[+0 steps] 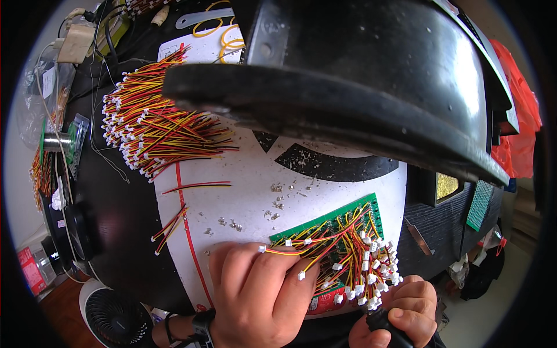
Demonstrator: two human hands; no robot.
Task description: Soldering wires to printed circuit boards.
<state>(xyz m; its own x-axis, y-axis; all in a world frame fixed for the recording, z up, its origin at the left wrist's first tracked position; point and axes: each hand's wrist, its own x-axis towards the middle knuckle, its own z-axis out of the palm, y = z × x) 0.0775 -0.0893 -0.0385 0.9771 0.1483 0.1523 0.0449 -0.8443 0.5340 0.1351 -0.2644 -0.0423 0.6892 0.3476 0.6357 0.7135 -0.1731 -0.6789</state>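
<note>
A green circuit board (325,220) lies tilted on the white sheet, with many short red, black and yellow wires (348,238) rising from it. White plug connectors (371,272) cluster at the free ends of these wires, over the board's right side. My left hand (255,296) is curled over the board's left edge, its fingertips hidden below; one wire with a white connector lies across its knuckles. Close to the connectors, my right hand (403,316) grips a black-handled tool (387,327), whose working end I cannot see.
A big bundle of loose connector wires (156,122) lies at the far left. Above the work hangs a large black rounded housing (371,75). Metal bits (278,200) are scattered on the white sheet (243,185). A solder spool (57,141) and a small fan (119,319) stand left.
</note>
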